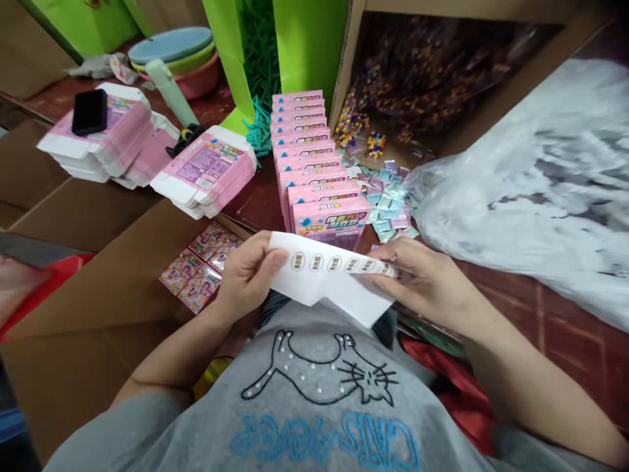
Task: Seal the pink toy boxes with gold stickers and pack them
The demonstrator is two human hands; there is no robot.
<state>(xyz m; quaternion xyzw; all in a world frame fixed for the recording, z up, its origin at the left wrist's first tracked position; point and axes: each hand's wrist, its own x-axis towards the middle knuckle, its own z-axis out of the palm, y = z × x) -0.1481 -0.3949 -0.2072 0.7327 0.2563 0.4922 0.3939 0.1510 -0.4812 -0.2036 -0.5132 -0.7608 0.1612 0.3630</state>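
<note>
A white sheet of round stickers (314,272) with gold print is stretched between my two hands, low over my lap. My left hand (253,272) pinches its left end between thumb and fingers. At the other end my right hand (413,275) has its fingers closed on the sheet, where the paper curls over. Just beyond the sheet, a row of pink boxes (329,216) stands upright on the red table. Flat pink cartons (204,167) are stacked to the left of that row.
Small foil packets (388,203) lie right of the boxes, near an open carton of colourful pieces (376,144). A clear plastic bag (531,190) covers the right side. A cardboard box (122,275) holds printed boxes (201,265) at left. Basins (171,49) stand behind.
</note>
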